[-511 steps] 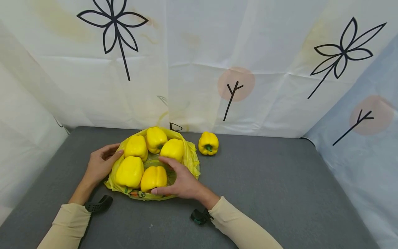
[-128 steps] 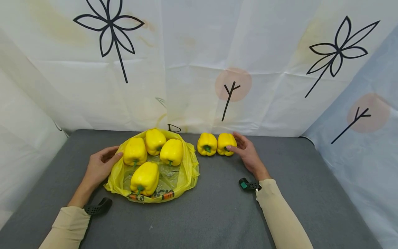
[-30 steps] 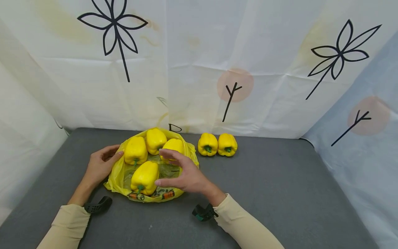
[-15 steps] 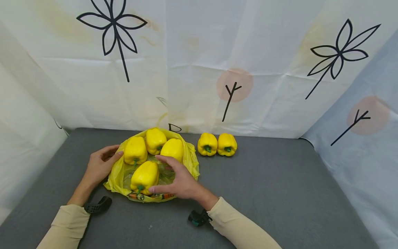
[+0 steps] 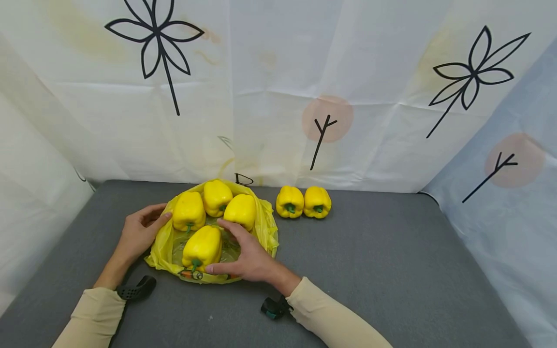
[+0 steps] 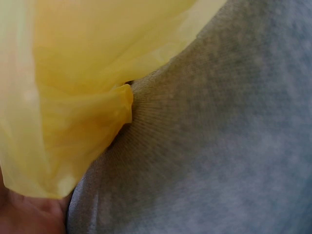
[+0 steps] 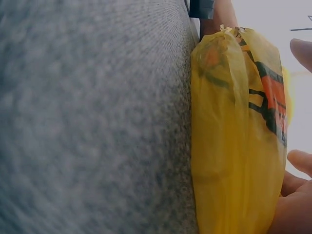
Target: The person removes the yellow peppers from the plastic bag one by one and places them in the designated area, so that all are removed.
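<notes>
A yellow plastic bag point(image 5: 161, 253), its mouth rolled wide, lies on the grey table with several yellow bell peppers inside. My left hand point(image 5: 141, 234) holds the bag's left edge, thumb on the rim; the left wrist view shows the bag's folds point(image 6: 73, 126) over that hand. My right hand point(image 5: 250, 256) reaches over the right front of the bag, thumb and fingers spread apart. Its thumb overlaps the lower right of the front bell pepper point(image 5: 202, 246), and its fingertips are near the right-hand bell pepper point(image 5: 241, 210). Two more bell peppers point(image 5: 289, 202) sit side by side outside the bag.
The grey table point(image 5: 370, 251) reaches well to the right of the loose peppers. Behind it hangs a white curtain point(image 5: 270, 135) with printed leaves, touching the table's back edge. A dark wrist strap point(image 5: 137, 288) sits at the left wrist.
One bell pepper has gone from the bag to the table, beside the first. My right hand has come back from there and, lately, moved slightly left and down toward the front pepper.
</notes>
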The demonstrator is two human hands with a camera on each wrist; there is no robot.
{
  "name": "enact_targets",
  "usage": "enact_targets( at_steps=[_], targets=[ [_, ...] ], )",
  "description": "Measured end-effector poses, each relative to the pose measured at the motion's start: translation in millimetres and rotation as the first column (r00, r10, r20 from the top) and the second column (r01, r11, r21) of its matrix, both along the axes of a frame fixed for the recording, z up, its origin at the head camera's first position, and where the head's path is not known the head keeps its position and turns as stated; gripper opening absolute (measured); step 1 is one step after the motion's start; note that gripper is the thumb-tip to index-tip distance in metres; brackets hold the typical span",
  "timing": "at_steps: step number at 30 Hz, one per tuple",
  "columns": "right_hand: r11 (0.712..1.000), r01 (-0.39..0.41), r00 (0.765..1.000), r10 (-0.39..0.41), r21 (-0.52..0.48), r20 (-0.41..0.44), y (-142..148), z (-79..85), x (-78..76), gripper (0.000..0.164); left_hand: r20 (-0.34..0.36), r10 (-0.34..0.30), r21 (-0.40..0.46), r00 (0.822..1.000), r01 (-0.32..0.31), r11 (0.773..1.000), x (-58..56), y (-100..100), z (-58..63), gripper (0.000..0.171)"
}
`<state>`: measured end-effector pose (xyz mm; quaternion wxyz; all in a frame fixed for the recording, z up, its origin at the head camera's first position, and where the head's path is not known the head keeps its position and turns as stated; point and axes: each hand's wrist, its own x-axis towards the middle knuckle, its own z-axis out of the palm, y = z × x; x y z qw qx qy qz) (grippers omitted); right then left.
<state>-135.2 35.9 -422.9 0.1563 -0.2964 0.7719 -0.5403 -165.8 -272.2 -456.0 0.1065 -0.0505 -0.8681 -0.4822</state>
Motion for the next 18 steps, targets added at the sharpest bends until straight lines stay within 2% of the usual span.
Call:
enact_targets(
  at_steps=[10,18],
  targets=[
    [0.999,-0.001,1.0,0.0,0.051,0.026,-1.5,-1.1,-0.9,0.089,-0.001,-0.008,0.014,1.0,0.008,1.0,0.2,-0.4,-0.2,0.044],
    [0.995,-0.015,1.0,0.015,0.094,0.005,-5.3,-5.0,-3.5,0.092,0.0,0.005,0.004,1.0,-0.005,1.0,-0.2,0.2,-0.1,0.045]
  ],
)
